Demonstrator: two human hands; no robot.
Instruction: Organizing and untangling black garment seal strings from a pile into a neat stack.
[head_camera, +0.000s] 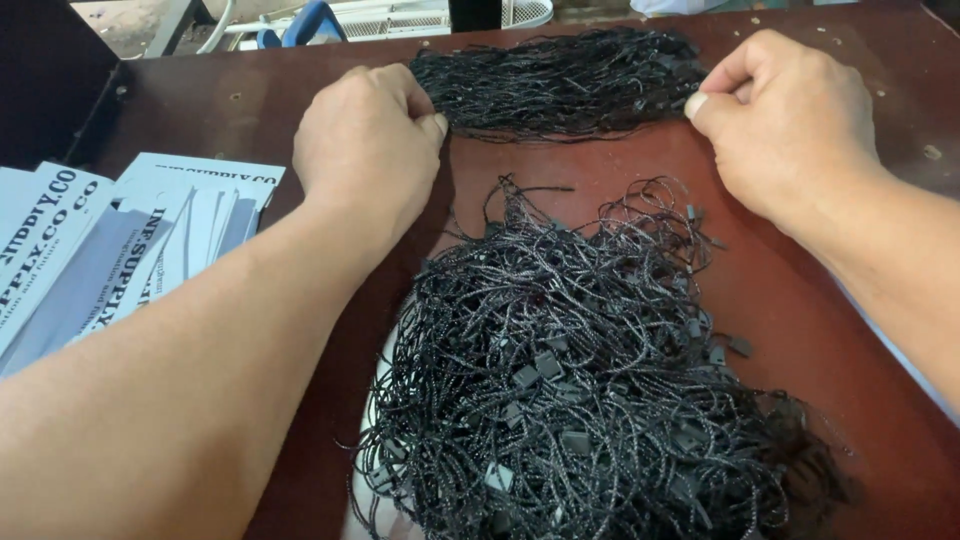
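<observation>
Left hand (368, 140) at upper centre-left of frame, fingers curled nearly closed, thumb and fingertips pinching the left end of the straightened cord bundle (560, 82). Right hand (785, 125) at upper right, likewise curled, thumb pressed against forefinger at the bundle's right end; exact strands gripped not discernible. Bundle laid flat across the top centre of the bench (620, 165), stretched between both hands, cords running roughly parallel, left to right.

Loose heap of black hang-tag cords (570, 380) filling lower centre of frame, tangled, small dark plastic fasteners scattered through it. Heap just below the bundle, separated by a strip of bare reddish-brown bench surface. White material partly visible beneath the heap's lower left edge; nature not determinable.

Stack of white and grey printed cards (120, 240) fanned at left of frame, beside the left forearm, well apart from the cords.
</observation>
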